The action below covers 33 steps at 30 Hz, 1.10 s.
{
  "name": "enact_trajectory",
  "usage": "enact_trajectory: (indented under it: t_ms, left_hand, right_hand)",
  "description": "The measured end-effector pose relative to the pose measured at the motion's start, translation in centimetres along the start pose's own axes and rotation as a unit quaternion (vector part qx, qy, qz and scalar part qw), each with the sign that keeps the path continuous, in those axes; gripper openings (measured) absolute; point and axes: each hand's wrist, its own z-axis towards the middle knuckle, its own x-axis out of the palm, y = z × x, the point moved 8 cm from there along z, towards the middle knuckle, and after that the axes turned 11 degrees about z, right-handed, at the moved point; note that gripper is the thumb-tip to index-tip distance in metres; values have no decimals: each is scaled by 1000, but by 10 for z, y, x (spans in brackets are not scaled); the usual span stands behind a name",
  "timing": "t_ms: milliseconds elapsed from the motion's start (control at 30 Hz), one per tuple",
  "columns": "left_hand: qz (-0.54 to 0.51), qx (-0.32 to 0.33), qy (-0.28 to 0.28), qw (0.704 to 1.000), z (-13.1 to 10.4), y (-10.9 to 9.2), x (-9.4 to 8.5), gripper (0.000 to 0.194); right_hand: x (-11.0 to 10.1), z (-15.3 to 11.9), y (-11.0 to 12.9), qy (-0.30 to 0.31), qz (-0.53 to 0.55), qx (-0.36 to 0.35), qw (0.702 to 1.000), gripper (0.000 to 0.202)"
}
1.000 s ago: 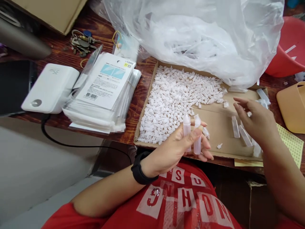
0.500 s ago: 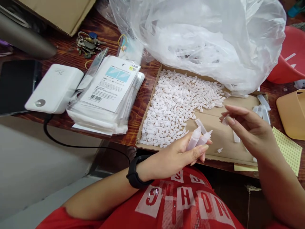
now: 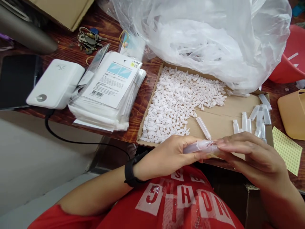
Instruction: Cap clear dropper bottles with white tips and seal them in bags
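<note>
My left hand [image 3: 170,156] is wrapped round small translucent plastic tubes [image 3: 194,147], which lie nearly level and point right. At least two were visible earlier; now they overlap. The fingertips of my right hand [image 3: 254,156] are closed at the tubes' tip end, pinching a small clear cap [image 3: 213,147] partly hidden by the fingers. Below my hands is a shallow cardboard tray [image 3: 231,116]. Its left half holds a heap of small white nozzle tips [image 3: 171,101]. One loose tube [image 3: 203,128] lies mid-tray, and several more tubes [image 3: 259,116] are at its right end.
A large clear plastic bag [image 3: 209,35] rises behind the tray. To the left are stacked packaged cards [image 3: 111,82], a white power bank [image 3: 56,84] with a cable, keys [image 3: 88,39] and a phone [image 3: 17,79]. A red container [image 3: 292,57] and tan bin [image 3: 293,111] stand right.
My right hand has moved left and down with the small clear piece to the tubes' tips. The tubes have tilted from slanting upward to nearly level. The tubes at the tray's right show more.
</note>
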Motion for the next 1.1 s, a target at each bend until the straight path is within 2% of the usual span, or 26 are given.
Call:
enact_trajectory:
  t_ms: [133, 200, 300, 400, 567, 667, 800, 967, 1000, 1100]
  left_hand:
    - [171, 128, -72, 974, -7, -15, -8, 34]
    - [206, 159, -91, 961, -10, -19, -10, 37]
    - [205, 161, -93, 961, -10, -18, -12, 32]
    - [204, 177, -83, 959, -9, -19, -10, 31]
    - [209, 175, -80, 959, -7, -18, -10, 31]
    - [212, 155, -56, 963, -4, -16, -10, 29]
    - [226, 162, -40, 960, -4, -18, -9, 31]
    - [263, 201, -63, 942, -6, -22, -6, 31]
    - [269, 199, -62, 940, -5, -22, -6, 31]
    - [287, 204, -51, 935, -5, -21, -5, 33]
  right_hand:
    - [3, -5, -3, -20, -80, 33, 996, 35]
    - [8, -7, -8, -4, -87, 40, 995, 30]
    - [15, -8, -6, 35, -114, 4, 993, 32]
    - [17, -7, 2, 48, -207, -53, 976, 12]
    - [24, -4, 5, 76, -299, -89, 947, 23]
    - [26, -6, 1, 99, -320, -94, 937, 26]
    - [25, -8, 1, 94, -346, -103, 928, 20]
    - [27, -8, -12, 103, -267, -26, 958, 37]
    - [26, -9, -13, 95, -275, -31, 956, 35]
    - [28, -12, -7, 82, -343, -113, 929, 22]
